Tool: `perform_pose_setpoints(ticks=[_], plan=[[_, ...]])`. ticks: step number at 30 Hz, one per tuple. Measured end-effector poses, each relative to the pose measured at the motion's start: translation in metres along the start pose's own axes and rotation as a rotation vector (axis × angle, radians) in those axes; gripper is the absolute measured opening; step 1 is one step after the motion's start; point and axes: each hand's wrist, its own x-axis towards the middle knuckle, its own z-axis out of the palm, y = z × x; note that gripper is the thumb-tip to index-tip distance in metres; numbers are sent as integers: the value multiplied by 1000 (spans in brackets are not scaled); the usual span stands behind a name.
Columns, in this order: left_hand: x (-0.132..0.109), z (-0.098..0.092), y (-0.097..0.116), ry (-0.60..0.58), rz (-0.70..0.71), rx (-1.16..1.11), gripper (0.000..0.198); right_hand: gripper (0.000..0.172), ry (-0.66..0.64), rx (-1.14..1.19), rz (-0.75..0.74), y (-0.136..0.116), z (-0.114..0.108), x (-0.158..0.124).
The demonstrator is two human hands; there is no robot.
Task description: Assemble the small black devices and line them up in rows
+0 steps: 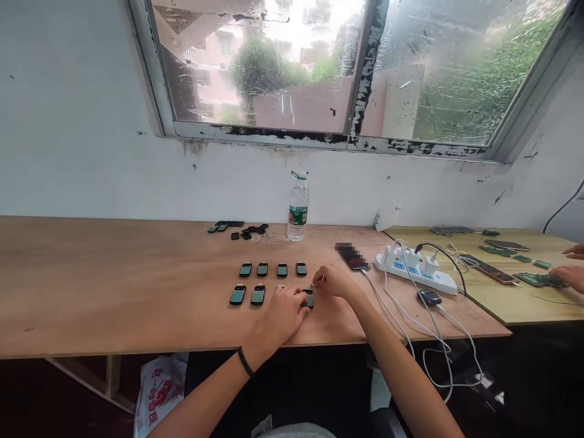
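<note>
My left hand lies on the wooden table, with thumb and fingers against the left side of a small black device with a screen. The hand partly covers that device and another beside it. Just above the device's top edge, my right hand has its fingertips pinched together; a tiny pale bit shows at them, too small to name. Similar small devices lie in two rows: one and another in the near row, several in the far row. Yellowish tabs show at their top edges.
Black parts and tiny metal pieces lie near the wall, beside a water bottle. On the right are a phone, a white power strip and trailing cables. Another person's hand touches green circuit boards on the adjoining table.
</note>
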Motion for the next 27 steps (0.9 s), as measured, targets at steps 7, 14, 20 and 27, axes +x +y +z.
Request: perform_pose_setpoints(ticks=[7,14,20,27], plan=[[0,3,-1,-7,18,-35,13,24,34,77,-81,-7,9,8],[4,14,-2,69,39,-3,14,27,42,117,-119,-11,8,4],[2,10,3,33,10,-24,15,27,131,171,-101,-14,-2,-11],[6,-18,-6,95,12,-116,16,20,446,498,-352,-71,-52,-62]])
